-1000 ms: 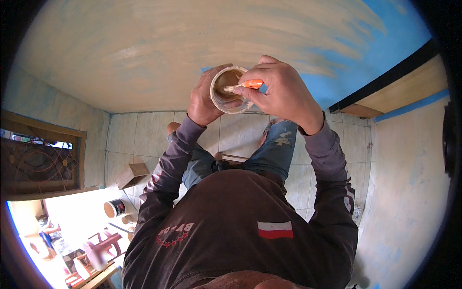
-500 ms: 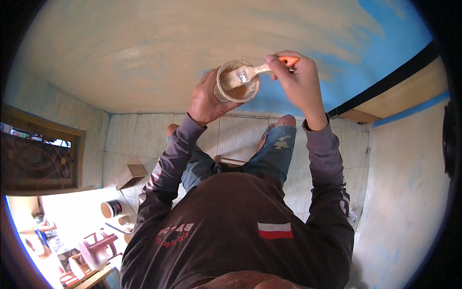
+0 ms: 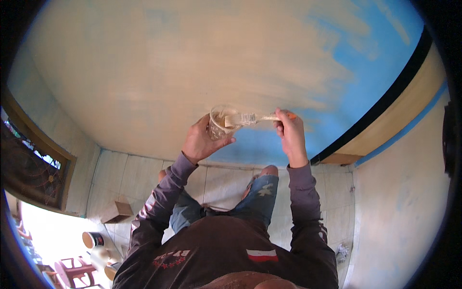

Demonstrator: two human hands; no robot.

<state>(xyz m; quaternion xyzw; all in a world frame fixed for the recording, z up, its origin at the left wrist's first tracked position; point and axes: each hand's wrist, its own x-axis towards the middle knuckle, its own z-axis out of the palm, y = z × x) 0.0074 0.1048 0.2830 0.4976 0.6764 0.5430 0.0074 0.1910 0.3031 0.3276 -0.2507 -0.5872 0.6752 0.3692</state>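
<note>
My left hand (image 3: 202,139) grips a clear plastic cup (image 3: 219,131) smeared with beige paint, its mouth tilted toward the wall. A flat paintbrush (image 3: 250,118) with an orange-ended handle is pinched in my right hand (image 3: 290,131). Its paint-covered bristles lie over the cup's rim, partly across the opening. Whether they touch the rim is hard to tell. In front of both hands stands the wall (image 3: 192,72), mostly coated in streaky beige, with bright blue showing at the right and low down.
A black band (image 3: 385,108) and a beige ledge edge the wall on the right. On the tiled floor at left lie a brown box (image 3: 117,212) and a paint bucket (image 3: 92,239). Pink chairs (image 3: 74,270) stand in the bright doorway, below a wood-framed window (image 3: 38,159).
The view has tilted up, showing more wall. The brush has drawn back from inside the cup to its rim and lies more level; the cup now tilts differently.
</note>
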